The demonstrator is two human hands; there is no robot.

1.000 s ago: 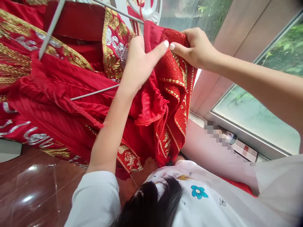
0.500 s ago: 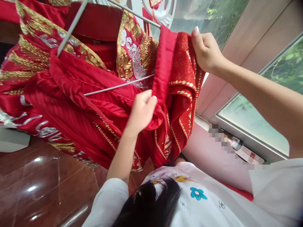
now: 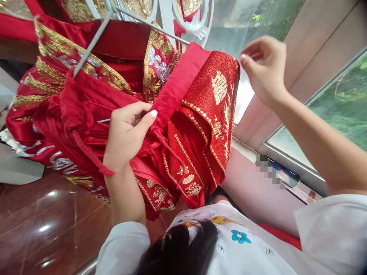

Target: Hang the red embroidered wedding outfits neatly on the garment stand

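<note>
A red garment [image 3: 197, 126] with gold and silver embroidery hangs over thin white metal rods [image 3: 91, 44] of a drying rack. My left hand [image 3: 129, 131] grips a plain red band of the cloth near the middle of the view, thumb pressed along its edge. My right hand [image 3: 265, 68] hovers clear of the cloth to its right, in front of the window, fingers loosely curled and apart with nothing in them. A glittery red panel with a gold emblem [image 3: 219, 86] hangs free between the two hands.
A window [image 3: 341, 103] with a pale frame and sill runs along the right, greenery outside. A glossy reddish-brown tiled floor [image 3: 43, 225] lies lower left. A white ornate frame [image 3: 197, 17] stands behind the rack. My white printed shirt and dark hair fill the bottom.
My right hand let go of the garment's top edge and drew back to the right. My left hand moved left and lower, pulling the red band; the glittery panel now hangs flat.
</note>
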